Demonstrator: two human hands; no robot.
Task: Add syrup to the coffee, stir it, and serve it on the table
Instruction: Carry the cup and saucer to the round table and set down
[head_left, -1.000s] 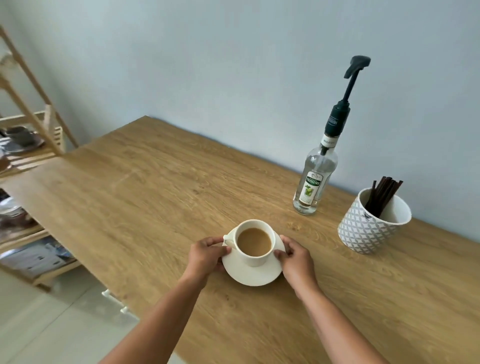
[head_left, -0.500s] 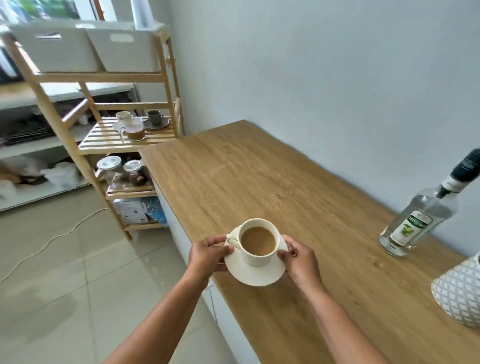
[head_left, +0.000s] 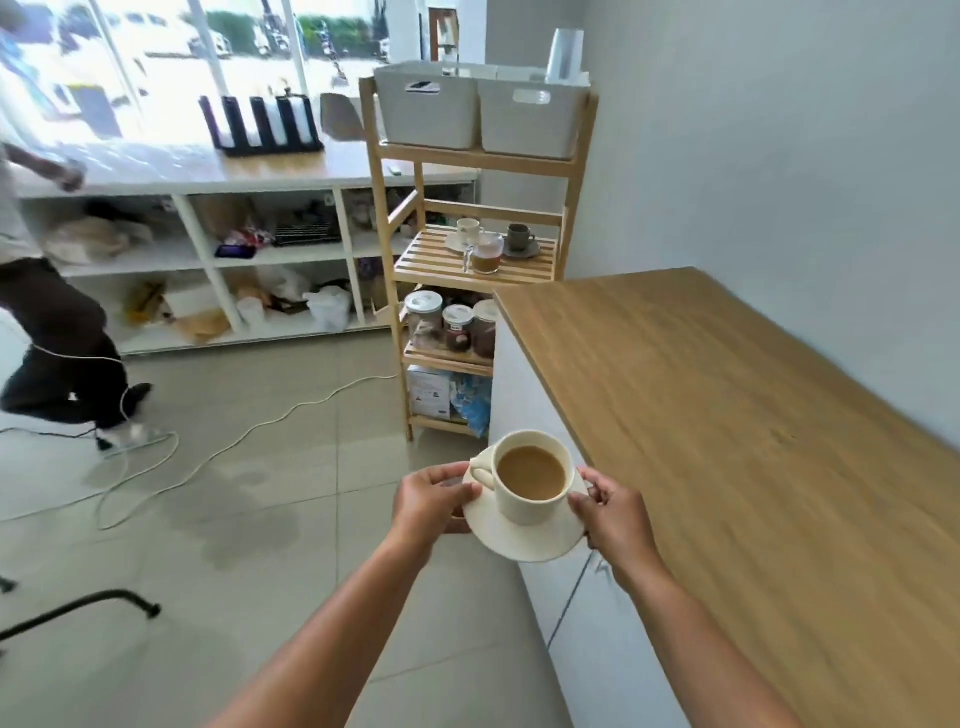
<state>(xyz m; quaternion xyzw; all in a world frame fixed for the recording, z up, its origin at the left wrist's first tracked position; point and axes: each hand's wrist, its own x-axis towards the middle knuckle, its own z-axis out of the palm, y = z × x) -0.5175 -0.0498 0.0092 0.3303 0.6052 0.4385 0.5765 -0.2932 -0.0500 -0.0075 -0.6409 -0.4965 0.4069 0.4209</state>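
Now you hold the saucer (head_left: 519, 543) in both hands, off the desk (head_left: 727, 415), just out from its front edge and above the tiled floor (head_left: 260, 519). Your left hand (head_left: 431, 499) pinches the saucer's left rim, thumb on top and fingers curled beneath. Your right hand (head_left: 615, 517) grips the right rim, its fingers (head_left: 582, 503) close against the cup (head_left: 519, 512). The cup stands upright on the saucer, handle toward your left hand, with milky coffee (head_left: 531, 472) near its brim. Past the desk's far end, jars (head_left: 458, 327) on a wooden rack (head_left: 571, 171) carry labels too blurred to read.
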